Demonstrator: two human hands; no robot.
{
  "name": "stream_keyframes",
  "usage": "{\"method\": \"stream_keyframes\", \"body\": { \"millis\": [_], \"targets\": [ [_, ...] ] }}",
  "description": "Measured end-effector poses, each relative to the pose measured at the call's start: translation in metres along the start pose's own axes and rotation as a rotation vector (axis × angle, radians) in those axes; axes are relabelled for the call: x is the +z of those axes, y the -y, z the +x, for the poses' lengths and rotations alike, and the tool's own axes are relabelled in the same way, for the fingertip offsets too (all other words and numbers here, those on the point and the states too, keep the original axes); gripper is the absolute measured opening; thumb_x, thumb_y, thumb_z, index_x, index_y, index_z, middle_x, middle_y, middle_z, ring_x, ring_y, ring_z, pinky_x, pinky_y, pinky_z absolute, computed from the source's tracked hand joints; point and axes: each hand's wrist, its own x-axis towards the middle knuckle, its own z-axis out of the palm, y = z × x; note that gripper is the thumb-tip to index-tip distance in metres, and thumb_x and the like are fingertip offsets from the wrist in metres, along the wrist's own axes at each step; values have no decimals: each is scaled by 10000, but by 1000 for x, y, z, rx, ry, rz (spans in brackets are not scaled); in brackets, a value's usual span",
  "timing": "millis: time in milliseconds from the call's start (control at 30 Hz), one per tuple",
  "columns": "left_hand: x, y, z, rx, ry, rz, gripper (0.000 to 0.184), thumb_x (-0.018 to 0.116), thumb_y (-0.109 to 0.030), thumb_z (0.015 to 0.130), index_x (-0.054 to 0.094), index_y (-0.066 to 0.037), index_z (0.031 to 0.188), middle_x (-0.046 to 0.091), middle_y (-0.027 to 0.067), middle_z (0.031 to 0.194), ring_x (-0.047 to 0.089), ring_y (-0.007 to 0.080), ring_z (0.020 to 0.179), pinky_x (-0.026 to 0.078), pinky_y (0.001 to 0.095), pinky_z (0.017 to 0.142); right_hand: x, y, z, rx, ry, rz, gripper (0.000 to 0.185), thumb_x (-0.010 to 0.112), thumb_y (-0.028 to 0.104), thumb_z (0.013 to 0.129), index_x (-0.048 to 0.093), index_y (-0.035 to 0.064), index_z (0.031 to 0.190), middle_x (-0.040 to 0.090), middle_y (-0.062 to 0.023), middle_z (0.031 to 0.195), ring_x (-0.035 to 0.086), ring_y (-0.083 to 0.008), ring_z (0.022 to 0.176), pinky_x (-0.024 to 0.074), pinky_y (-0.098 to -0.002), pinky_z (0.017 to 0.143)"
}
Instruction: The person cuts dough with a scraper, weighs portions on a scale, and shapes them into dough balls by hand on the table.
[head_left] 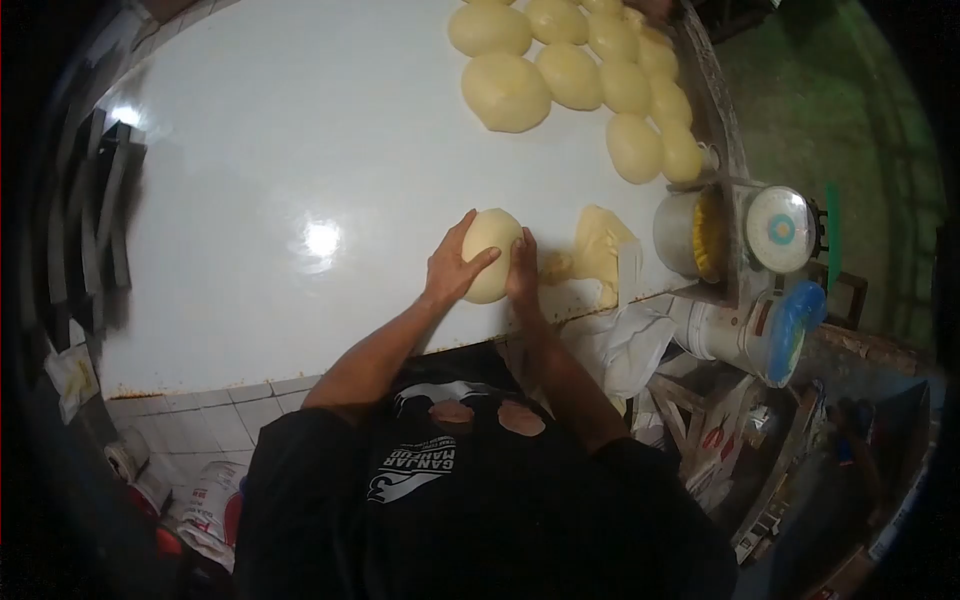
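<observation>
A smooth, pale yellow dough ball (492, 250) rests on the white table (250, 180) close to its front edge. My left hand (457, 262) cups its left side, thumb laid across the front. Against its right side presses my right hand (522, 268), with the fingertips partly hidden behind the dough. Just right of that hand lies a flattened, uneven piece of dough (598, 250), with a small scrap beside it. What looks like a clear scraper (630, 272) stands at that piece's right edge.
Several rounded dough balls (506, 92) sit together at the back right. A metal pot (677, 235) stands at the right edge, near a round-topped scale (780, 230) and a white bucket with a blue cover (795, 330). Dark slats (95, 215) line the left side.
</observation>
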Motion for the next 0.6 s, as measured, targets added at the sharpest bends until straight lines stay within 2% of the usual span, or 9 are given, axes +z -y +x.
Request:
{"method": "stream_keyframes", "body": {
  "millis": [67, 133, 233, 333, 400, 467, 500, 533, 600],
  "targets": [
    [-1, -5, 16, -88, 33, -83, 907, 713, -551, 902, 366, -41, 1567, 474, 251, 1524, 534, 329, 1360, 455, 417, 1099, 1, 25, 10, -59, -121, 25, 575, 454, 476, 1085, 449, 47, 1467, 565, -200, 1376, 552, -333, 1270, 425, -420, 1078],
    [7, -8, 36, -158, -22, -191, 900, 710, -524, 921, 338, -34, 1578, 537, 241, 1464, 569, 317, 1314, 478, 406, 1066, -15, 54, 32, 138, 3, -110, 528, 485, 449, 1070, 487, 68, 1434, 545, -216, 1408, 539, -391, 1284, 432, -422, 1062],
    [18, -37, 69, -275, -2, -477, 855, 685, -478, 958, 323, -13, 1577, 571, 210, 1423, 586, 282, 1273, 491, 384, 1039, -42, 98, 76, 137, 25, -133, 503, 496, 429, 1057, 514, 66, 1404, 574, -226, 1374, 547, -413, 1263, 452, -442, 1032],
    [45, -80, 127, -193, -12, -529, 677, 661, -418, 993, 469, 35, 1458, 638, 178, 1289, 626, 226, 1140, 522, 364, 950, -85, 106, 141, -134, -36, -182, 564, 528, 477, 1032, 494, 79, 1430, 568, -239, 1376, 541, -436, 1262, 468, -461, 1009],
    [75, -117, 172, -91, -48, -618, 556, 651, -392, 1004, 573, 40, 1344, 686, 161, 1163, 654, 210, 1030, 539, 354, 883, -124, 136, 180, -163, -28, -174, 637, 545, 503, 1018, 441, 75, 1478, 506, -257, 1439, 513, -457, 1291, 449, -467, 1053],
    [109, -119, 223, 8, -64, -445, 585, 654, -420, 995, 567, 31, 1357, 693, 179, 1158, 669, 241, 1030, 538, 369, 894, -156, 135, 221, -139, -92, -174, 726, 562, 521, 1003, 377, 40, 1515, 487, -260, 1461, 515, -467, 1290, 441, -473, 1078],
    [129, -109, 244, -20, -47, -440, 585, 654, -420, 995, 567, 31, 1357, 693, 179, 1158, 669, 241, 1030, 538, 369, 894, -175, 120, 233, -281, -160, -276, 773, 567, 532, 996, 345, 18, 1529, 510, -255, 1442, 528, -467, 1277, 444, -477, 1079],
    [153, -93, 268, -30, -77, -271, 587, 656, -436, 990, 576, 29, 1340, 694, 195, 1161, 673, 262, 1032, 535, 380, 902, -201, 128, 230, -373, -211, -513, 725, 635, 434, 989, 388, -21, 1496, 571, -232, 1383, 572, -435, 1243, 481, -465, 1034],
    [186, -88, 289, -35, -97, -98, 590, 658, -451, 984, 585, 27, 1323, 694, 210, 1164, 678, 283, 1033, 532, 390, 911, -242, 102, 211, -414, -150, -396, 619, 693, 299, 972, 463, -15, 1454, 597, -222, 1345, 587, -401, 1235, 487, -445, 1029]
  ]
}}
